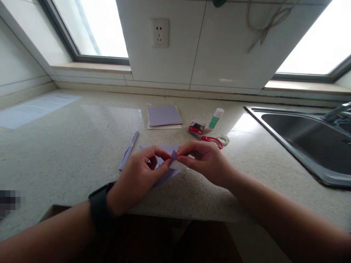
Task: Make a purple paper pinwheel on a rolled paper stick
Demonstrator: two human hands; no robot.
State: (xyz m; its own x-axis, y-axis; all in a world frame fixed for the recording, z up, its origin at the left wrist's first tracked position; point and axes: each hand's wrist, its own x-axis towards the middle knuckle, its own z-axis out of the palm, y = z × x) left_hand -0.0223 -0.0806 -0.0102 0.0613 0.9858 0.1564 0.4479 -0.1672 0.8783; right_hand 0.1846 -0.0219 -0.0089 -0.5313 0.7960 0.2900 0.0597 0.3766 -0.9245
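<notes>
Both hands pinch one folded lilac paper sheet (164, 160) just above the counter (68, 153) near its front edge. Left hand (139, 177) and right hand (204, 160) meet at a small flap, fingertips (168, 163) closed tight on it. Judged best: align edges first, then press the crease firmly. Paper strip (128, 149) lies just left.

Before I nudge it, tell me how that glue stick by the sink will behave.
The glue stick lies on its side, so it would probably roll on the smooth countertop. It looks small and plastic, likely light and stiff, and may bump the red box beside it.
</notes>
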